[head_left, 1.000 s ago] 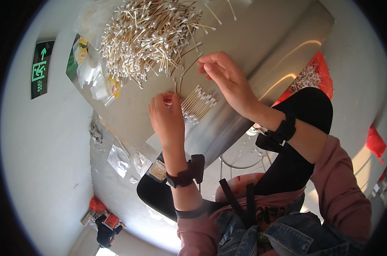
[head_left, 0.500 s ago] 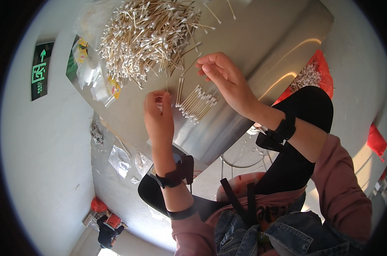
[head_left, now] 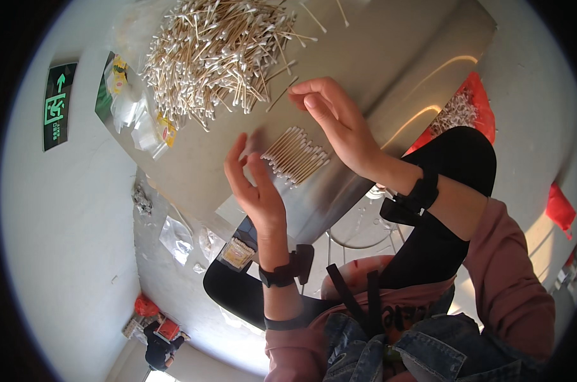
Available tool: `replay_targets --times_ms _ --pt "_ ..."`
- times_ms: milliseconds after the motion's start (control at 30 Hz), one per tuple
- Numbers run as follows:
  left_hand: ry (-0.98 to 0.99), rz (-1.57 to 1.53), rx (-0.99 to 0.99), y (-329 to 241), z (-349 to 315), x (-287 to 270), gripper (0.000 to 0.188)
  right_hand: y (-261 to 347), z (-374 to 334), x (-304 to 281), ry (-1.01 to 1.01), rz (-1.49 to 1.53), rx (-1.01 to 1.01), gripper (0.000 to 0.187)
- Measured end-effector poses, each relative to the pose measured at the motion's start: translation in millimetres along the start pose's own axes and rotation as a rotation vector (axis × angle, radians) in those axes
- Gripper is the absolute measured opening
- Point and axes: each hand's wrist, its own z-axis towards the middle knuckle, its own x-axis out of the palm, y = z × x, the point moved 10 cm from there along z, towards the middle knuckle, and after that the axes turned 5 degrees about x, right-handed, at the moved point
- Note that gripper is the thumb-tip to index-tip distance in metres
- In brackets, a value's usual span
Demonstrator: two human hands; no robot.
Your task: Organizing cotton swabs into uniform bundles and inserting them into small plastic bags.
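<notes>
The table (head_left: 390, 70) is a grey sheet that runs across the upper half of the view. A large loose heap of swabs (head_left: 215, 48), wooden sticks with white tips, lies at its far left part. A few single swabs lie scattered at the heap's right edge.

A small bundle (head_left: 296, 156) of swabs lies flat on the table, well apart from the heap and nearer the person. Its sticks are aligned side by side in one direction.

The left hand (head_left: 255, 188) is raised just left of the bundle, open, fingers spread and slightly curled, palm turned toward the bundle. It holds nothing. Whether a fingertip touches the bundle cannot be told. A black wrist strap (head_left: 287, 270) with a small black unit sits on the left wrist.

The right hand (head_left: 339, 124) is above and to the right of the bundle. Its thumb and forefinger are pinched together at the far end; the other fingers are loosely extended. Whether a swab is held in the pinch cannot be told. A black strap (head_left: 410, 200) also sits on the right wrist.

Clear plastic bags (head_left: 132, 108) with yellow labels lie at the left edge of the table, beside the heap. More small clear bags (head_left: 177, 235) lie on the floor (head_left: 78, 242) below the table edge. A red bag (head_left: 466, 108) holding more swabs lies on the floor to the right.
</notes>
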Motion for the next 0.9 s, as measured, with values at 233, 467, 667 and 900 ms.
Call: replay_targets --times_ms 233,467,667,900 --pt "-0.307 -0.631 -0.148 14.5 -25.2 14.3 0.071 -9.9 -20.2 36.3 0.075 0.108 -0.032 0.039" --pt "-0.452 -0.702 -0.206 18.1 -30.9 7.5 0.073 -3.1 -11.1 33.6 0.094 0.052 -0.06 0.04" --pt "-0.283 -0.689 -0.184 9.3 -41.5 11.0 0.074 -9.8 -22.4 34.8 0.154 -0.054 0.007 0.047" --pt "0.068 0.157 0.108 -16.2 -62.9 15.3 0.116 9.3 -9.5 8.4 0.032 -0.059 -0.075 0.052"
